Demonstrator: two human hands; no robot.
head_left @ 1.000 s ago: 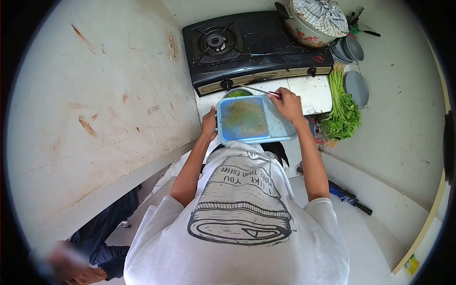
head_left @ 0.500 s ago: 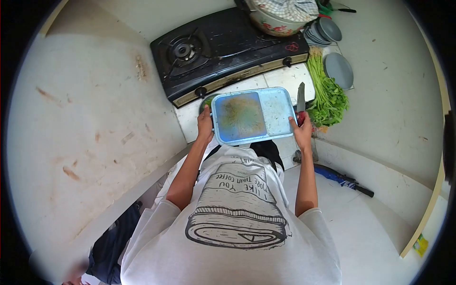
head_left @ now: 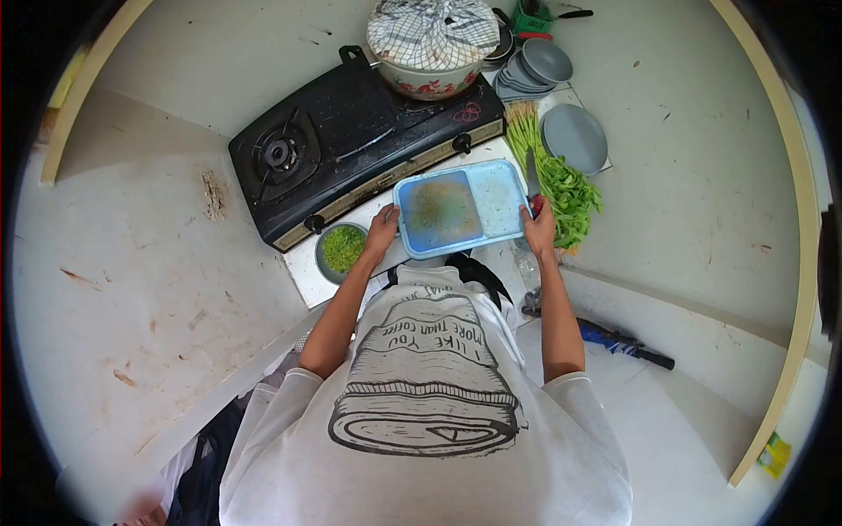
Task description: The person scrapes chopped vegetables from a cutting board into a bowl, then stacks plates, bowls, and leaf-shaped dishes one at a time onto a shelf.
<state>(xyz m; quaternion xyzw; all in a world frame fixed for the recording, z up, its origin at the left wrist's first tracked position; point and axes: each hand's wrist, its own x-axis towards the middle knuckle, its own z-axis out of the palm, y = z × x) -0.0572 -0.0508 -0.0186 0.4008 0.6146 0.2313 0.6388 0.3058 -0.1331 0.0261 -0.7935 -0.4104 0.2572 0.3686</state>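
Board (head_left: 502, 203): gripped at both ends, in front of the stove (head_left: 351, 145).
Left hand (head_left: 382, 230): fingers curled onto the board's left edge.
Right hand (head_left: 538, 224): closed round the knife (head_left: 532, 175) and against the board's right edge.
Bowl (head_left: 321, 258): holding chopped greens (head_left: 344, 248), near the stove's left end.
Leafy stalks (head_left: 570, 191): beside the stove's right end.

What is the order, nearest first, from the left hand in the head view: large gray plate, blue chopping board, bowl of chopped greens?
1. Blue chopping board: in the left hand.
2. Bowl of chopped greens: left, close by.
3. Large gray plate: far right.
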